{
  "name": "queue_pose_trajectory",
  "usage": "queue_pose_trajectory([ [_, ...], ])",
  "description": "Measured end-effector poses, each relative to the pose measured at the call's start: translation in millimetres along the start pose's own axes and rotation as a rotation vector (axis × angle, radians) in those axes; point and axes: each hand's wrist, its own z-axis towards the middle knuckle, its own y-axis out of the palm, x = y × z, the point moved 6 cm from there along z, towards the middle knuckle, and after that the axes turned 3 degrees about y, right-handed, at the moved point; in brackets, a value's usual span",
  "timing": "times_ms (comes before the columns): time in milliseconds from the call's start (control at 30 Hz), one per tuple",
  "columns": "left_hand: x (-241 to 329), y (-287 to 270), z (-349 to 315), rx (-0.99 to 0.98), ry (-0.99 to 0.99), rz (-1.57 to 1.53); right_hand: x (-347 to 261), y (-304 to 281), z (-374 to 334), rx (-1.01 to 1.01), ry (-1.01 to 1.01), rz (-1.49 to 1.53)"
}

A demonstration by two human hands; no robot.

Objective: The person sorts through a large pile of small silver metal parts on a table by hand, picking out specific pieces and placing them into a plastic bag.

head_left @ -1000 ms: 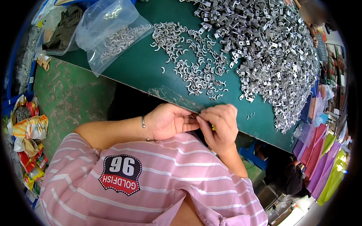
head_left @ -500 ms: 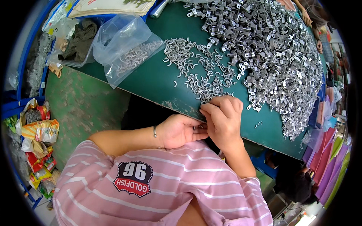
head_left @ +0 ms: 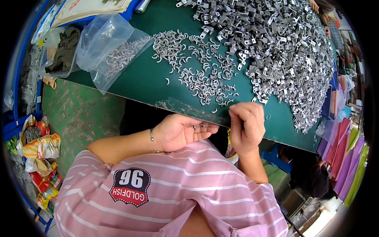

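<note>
My left hand (head_left: 177, 132) is palm up just below the table's front edge, its fingers stretched out to the right. A ring (head_left: 194, 127) shows on one finger, and a small silvery glint lies on the fingers, too small to identify. To its right, my right hand (head_left: 248, 125) is raised at the edge with fingers curled and the thumb against the index finger. Whatever they pinch, if anything, is hidden. Beyond both hands, small crescent-shaped metal pieces (head_left: 203, 85) lie scattered on the green table (head_left: 138, 89). One loose crescent piece (head_left: 214, 111) rests near the edge.
A big heap of bent metal brackets with holes (head_left: 276, 51) covers the table's right side. A clear plastic bag of crescent pieces (head_left: 106, 55) lies at left, beside a plastic tub with dark cloth (head_left: 65, 51). Another person's hand (head_left: 314, 6) shows at far right.
My right hand has moved right, away from my left fingers and the crescent pieces. My left palm is turned up more openly. The view has shifted, so the table things appear further left.
</note>
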Motion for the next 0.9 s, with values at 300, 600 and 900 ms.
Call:
queue_pose_trajectory([
  [300,-0.4,-3.6,0.2,0.038,-0.004,-0.039,-10.7,17.8,0.1,-0.184,-0.074,-0.116],
  [600,-4.2,-6.6,1.7,-0.041,0.014,-0.131,-29.1,23.7,7.8,-0.329,-0.189,0.248],
  [900,-1.9,-4.5,0.4,0.021,0.005,-0.087,-26.5,53.7,47.2,-0.197,-0.062,-0.098],
])
